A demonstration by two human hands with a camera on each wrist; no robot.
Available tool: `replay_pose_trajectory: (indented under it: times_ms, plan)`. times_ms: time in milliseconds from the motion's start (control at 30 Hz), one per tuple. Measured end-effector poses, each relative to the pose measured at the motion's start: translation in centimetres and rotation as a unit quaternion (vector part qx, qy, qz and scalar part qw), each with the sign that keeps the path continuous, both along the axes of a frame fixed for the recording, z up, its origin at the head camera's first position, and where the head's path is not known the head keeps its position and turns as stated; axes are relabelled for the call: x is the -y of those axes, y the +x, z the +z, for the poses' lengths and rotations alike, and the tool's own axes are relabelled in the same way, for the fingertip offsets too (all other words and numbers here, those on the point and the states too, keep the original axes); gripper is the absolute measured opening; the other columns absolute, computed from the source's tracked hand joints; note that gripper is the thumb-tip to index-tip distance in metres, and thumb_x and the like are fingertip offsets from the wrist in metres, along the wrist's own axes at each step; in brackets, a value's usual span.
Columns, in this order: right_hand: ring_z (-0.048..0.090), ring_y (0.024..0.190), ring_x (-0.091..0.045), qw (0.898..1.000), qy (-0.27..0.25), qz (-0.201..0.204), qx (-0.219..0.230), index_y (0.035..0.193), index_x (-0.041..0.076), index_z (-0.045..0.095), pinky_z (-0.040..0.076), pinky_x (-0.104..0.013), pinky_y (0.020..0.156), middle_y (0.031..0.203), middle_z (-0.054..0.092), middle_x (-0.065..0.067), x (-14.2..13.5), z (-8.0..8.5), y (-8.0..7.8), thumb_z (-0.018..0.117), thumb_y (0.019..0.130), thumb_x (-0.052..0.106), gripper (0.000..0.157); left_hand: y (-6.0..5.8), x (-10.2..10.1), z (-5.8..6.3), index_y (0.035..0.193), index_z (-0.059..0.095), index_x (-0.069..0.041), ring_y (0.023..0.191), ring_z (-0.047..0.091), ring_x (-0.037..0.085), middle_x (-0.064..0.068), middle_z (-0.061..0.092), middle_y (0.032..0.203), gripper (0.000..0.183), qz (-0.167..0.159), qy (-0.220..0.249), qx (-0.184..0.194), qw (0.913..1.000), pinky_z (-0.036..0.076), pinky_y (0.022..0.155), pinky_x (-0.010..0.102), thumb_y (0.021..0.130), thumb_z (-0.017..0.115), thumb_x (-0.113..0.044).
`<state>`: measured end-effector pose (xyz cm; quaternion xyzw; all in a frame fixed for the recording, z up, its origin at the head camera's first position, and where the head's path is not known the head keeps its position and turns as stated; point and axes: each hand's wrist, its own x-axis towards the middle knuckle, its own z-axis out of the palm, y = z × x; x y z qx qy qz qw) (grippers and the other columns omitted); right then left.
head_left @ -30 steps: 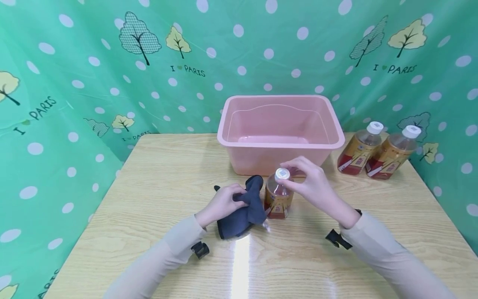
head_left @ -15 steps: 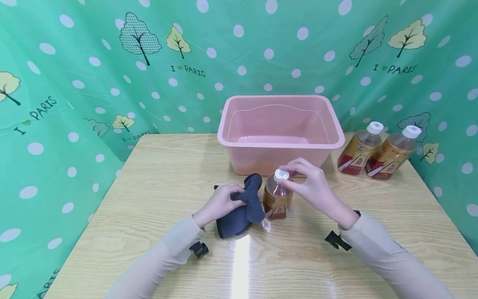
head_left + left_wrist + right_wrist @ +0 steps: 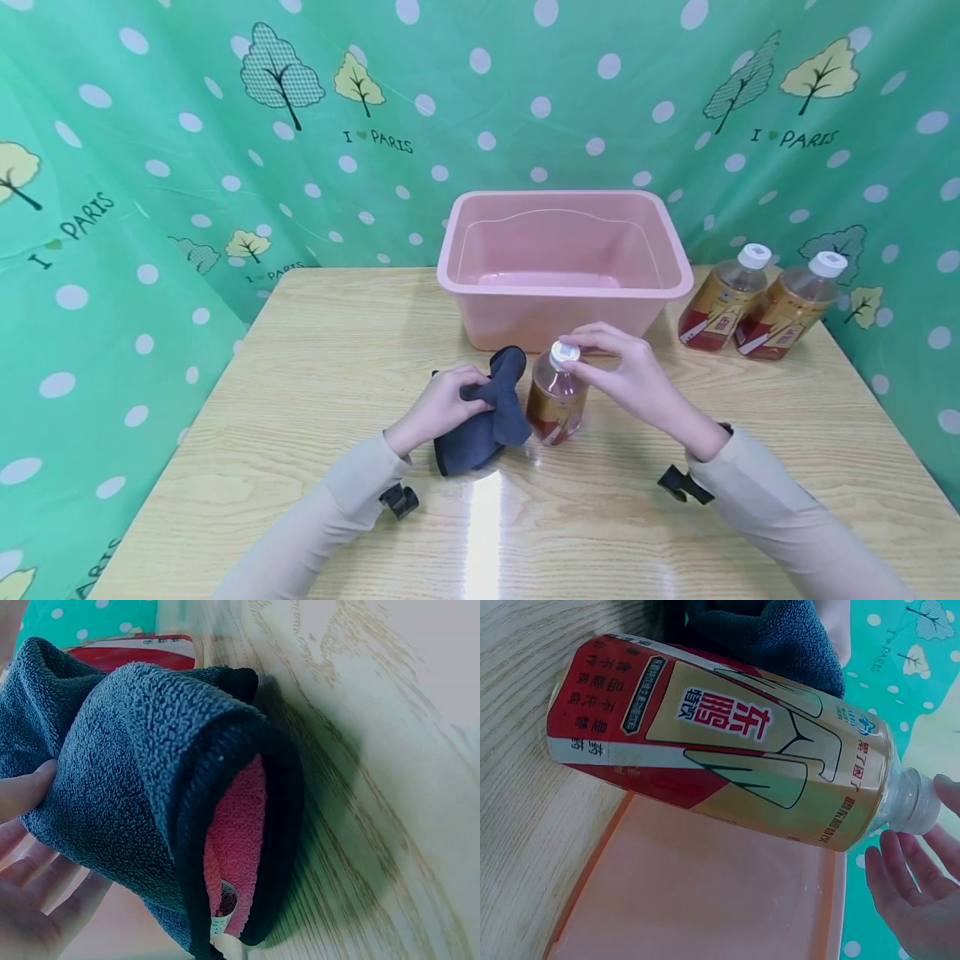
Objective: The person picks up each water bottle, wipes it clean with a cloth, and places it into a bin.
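In the head view, my left hand (image 3: 442, 403) pinches a dark blue-grey towel (image 3: 507, 417) bunched on the table. The left wrist view shows its terry surface, a black edge, a pink inner side (image 3: 238, 840) and a small white tag (image 3: 224, 911) within the fold. Right beside the towel stands a drink bottle (image 3: 556, 408) with a gold and red label. Its white cap (image 3: 564, 353) is between the thumb and fingers of my right hand (image 3: 628, 368). From the right wrist, the bottle's printed label (image 3: 720, 720) faces the camera, with the towel close behind.
A pink plastic bin (image 3: 540, 321) stands right behind the bottle and towel. Two more bottles with white caps (image 3: 716, 308) stand together at the back right of the wooden table (image 3: 315, 358). A green dotted curtain (image 3: 420, 75) hangs along the back and sides.
The bottle has shifted slightly left and toward me and has turned a little, my right hand still at its cap. My left hand and the towel have hardly moved.
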<state>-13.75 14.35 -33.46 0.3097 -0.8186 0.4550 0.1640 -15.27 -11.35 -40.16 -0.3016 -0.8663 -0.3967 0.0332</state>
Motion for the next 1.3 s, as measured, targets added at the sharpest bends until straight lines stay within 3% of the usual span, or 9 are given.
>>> replay_pose_trajectory:
  times_ms: [467,867,1300]
  plan:
    - [0.054,0.102,-0.015,0.999,0.023,0.021,0.018,0.106,0.004,0.063,0.039,-0.014,0.085,0.108,0.060,-0.005,-0.55,-0.03,0.09,0.066,0.074,0.000,0.032,0.16,0.07,0.41,0.088,0.066,-0.002,0.081,0.057,0.014,0.004,0.061,0.085,0.018,0.000,0.009,0.003,1.0000,0.046,0.074,0.025,0.070,0.069,-0.003]
    - [0.051,0.108,-0.018,0.997,0.035,0.065,0.019,0.109,0.001,0.060,0.037,-0.016,0.090,0.113,0.058,-0.008,-0.56,-0.03,0.00,0.060,0.079,-0.002,0.031,0.35,0.04,0.42,0.088,0.066,-0.002,0.082,0.057,0.015,0.004,0.061,0.085,0.018,-0.003,0.020,0.002,0.9998,0.045,0.075,0.026,0.070,0.069,-0.002]
    - [0.049,0.109,-0.011,0.992,0.030,0.113,0.036,0.110,0.002,0.059,0.038,-0.016,0.088,0.115,0.056,-0.009,-0.97,-0.23,-0.55,0.054,0.082,-0.006,0.029,0.44,-0.41,0.72,0.087,0.066,-0.001,0.084,0.057,0.017,0.005,0.062,0.084,0.017,-0.007,0.032,0.004,0.9995,0.045,0.078,0.026,0.071,0.069,-0.003]
